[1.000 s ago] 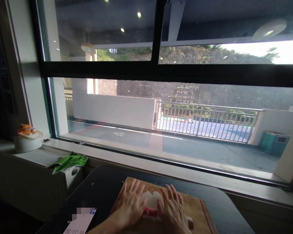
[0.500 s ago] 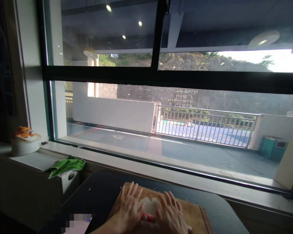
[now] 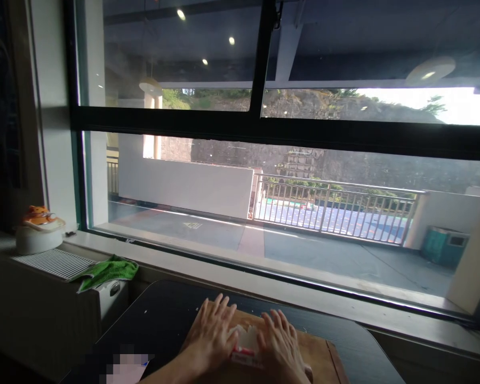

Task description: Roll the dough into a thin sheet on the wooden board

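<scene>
My left hand [image 3: 213, 333] and my right hand [image 3: 280, 341] are stretched out side by side over a wooden board [image 3: 320, 349], fingers extended and slightly spread. Between them lies a white piece with a ragged far edge and a red printed patch [image 3: 246, 338], like torn packaging. Both thumbs are close to its sides; the palms hide whatever is under them. Beside the heel of my right hand the rounded end of a brown thing [image 3: 309, 372] peeks out, its kind unclear.
The board rests on a dark table [image 3: 156, 314] with a few small white crumbs. A pinkish sheet [image 3: 132, 368], partly blurred, lies at the lower left. Beyond are a window sill [image 3: 264, 290], a green cloth [image 3: 110, 271] and a white container with an orange figure [image 3: 40, 232].
Both hands have shifted slightly forward, away from me, with their fingers raised a bit more. The white piece stays between them, and the view has tilted slightly.
</scene>
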Demonstrator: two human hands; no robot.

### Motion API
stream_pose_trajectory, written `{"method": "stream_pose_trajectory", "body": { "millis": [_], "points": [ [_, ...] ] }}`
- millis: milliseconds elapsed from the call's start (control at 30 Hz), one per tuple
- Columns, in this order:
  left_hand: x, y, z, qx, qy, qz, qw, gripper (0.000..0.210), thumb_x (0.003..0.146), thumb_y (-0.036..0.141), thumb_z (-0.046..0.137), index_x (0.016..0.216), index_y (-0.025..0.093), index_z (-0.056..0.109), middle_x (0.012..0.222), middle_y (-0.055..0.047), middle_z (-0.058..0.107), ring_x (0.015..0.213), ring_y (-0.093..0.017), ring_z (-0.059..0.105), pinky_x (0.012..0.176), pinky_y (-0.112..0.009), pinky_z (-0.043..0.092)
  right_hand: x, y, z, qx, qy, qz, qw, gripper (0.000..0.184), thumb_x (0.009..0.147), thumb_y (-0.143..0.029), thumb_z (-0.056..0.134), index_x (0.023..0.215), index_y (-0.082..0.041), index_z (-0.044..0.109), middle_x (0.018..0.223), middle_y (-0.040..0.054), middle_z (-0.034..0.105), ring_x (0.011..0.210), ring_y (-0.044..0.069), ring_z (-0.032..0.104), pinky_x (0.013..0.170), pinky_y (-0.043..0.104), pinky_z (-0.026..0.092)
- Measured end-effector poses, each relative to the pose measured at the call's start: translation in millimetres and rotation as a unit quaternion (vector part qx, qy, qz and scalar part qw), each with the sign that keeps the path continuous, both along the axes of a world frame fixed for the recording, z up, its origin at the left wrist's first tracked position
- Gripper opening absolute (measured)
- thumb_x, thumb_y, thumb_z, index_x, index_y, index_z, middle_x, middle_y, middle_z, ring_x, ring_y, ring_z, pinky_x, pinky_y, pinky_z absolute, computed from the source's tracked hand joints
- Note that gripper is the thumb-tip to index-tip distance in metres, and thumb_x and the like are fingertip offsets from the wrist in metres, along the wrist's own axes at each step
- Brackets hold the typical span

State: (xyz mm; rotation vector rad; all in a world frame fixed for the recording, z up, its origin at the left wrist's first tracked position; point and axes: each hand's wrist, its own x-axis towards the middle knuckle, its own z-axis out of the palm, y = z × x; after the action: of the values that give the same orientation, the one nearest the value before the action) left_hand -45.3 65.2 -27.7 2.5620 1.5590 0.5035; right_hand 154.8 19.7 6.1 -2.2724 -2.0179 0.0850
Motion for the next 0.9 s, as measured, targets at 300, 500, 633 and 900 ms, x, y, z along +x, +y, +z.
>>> {"method": "stream_pose_trajectory", "body": {
  "millis": [300,500,633,900],
  "points": [
    [13,17,23.3,-0.072,0.035,0.068,0.995,0.07,0.097,0.052,0.032,0.156,0.015,0.041,0.164,-0.013,0.032,0.154,-0.032,0.021,0.124,-0.059,0.013,-4,21,19.7,-0.015,0.021,-0.07,0.997,0.06,0.096,-0.033,0.036,0.152,-0.017,0.046,0.162,0.0124,0.039,0.152,0.029,0.029,0.119,0.048,0.028],
    [-2,-6,6.9,0.023,0.02,-0.005,1.0,0.06,0.099,0.052,0.036,0.153,0.027,0.046,0.164,-0.005,0.034,0.154,-0.031,0.024,0.126,-0.055,0.013,1,-2,-1.9,0.033,-0.005,0.008,0.999,0.058,0.095,-0.034,0.038,0.151,-0.025,0.049,0.162,0.0063,0.04,0.153,0.025,0.025,0.123,0.043,0.018],
    [13,26,33.7,0.017,0.02,0.066,0.997,0.061,0.099,0.042,0.039,0.152,0.013,0.046,0.161,-0.015,0.038,0.153,-0.031,0.023,0.125,-0.057,0.013,0,33,19.0,0.042,0.019,-0.044,0.998,0.06,0.095,-0.032,0.038,0.152,-0.015,0.045,0.159,0.0132,0.042,0.15,0.028,0.03,0.12,0.044,0.023],
    [0,-9,1.1,0.019,0.019,0.026,0.999,0.055,0.1,0.041,0.036,0.151,0.024,0.049,0.162,-0.008,0.038,0.153,-0.032,0.026,0.125,-0.057,0.014,3,0,1.3,0.009,0.026,0.002,1.0,0.058,0.098,-0.042,0.035,0.151,-0.024,0.048,0.159,0.0075,0.043,0.151,0.028,0.028,0.121,0.044,0.022]
  ]
}}
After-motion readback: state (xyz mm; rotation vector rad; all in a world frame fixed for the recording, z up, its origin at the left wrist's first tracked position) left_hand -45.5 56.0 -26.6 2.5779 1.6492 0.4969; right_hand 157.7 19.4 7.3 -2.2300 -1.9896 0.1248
